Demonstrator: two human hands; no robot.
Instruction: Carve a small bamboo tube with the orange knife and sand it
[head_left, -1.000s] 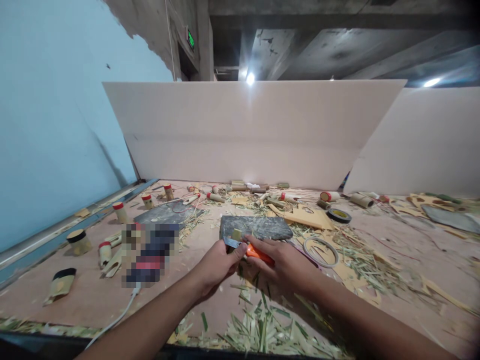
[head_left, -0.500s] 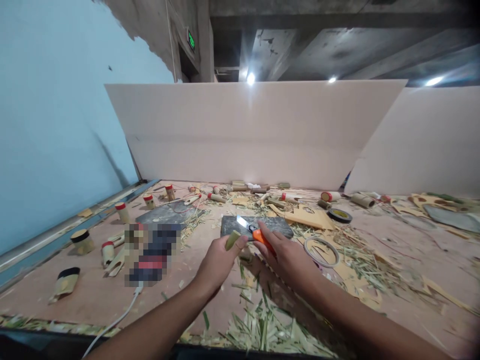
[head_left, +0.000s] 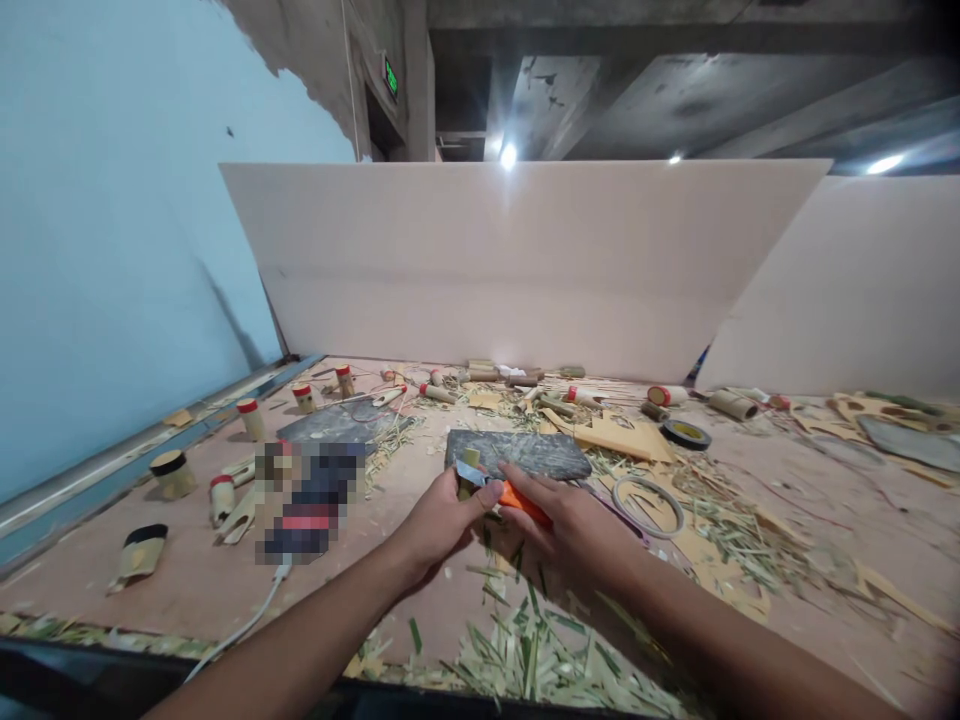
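In the middle of the head view, my left hand (head_left: 441, 522) is closed around a short piece of green bamboo (head_left: 471, 459), whose upper end shows above the fingers. My right hand (head_left: 559, 510) grips the orange handle of a utility knife (head_left: 523, 502). The knife's blade lies across the bamboo, and my left thumb is beside the blade's base. Just behind both hands rests a flat dark stone slab (head_left: 525, 452). Below the hands, a heap of green and pale bamboo shavings (head_left: 536, 650) covers the front of the table.
Bamboo tubes with red or black ends (head_left: 171, 474) stand and lie at left, near a blurred-out object with a white cable (head_left: 247, 625). To the right are a black tape roll (head_left: 685, 434), a pale ring (head_left: 649, 503) and yellow cut-out sheets (head_left: 619, 437). A white board (head_left: 517, 270) rises behind.
My right hand has brought the knife blade down and left, from above the slab onto the bamboo. The bamboo now stands more upright in my left hand. The view has shifted slightly.
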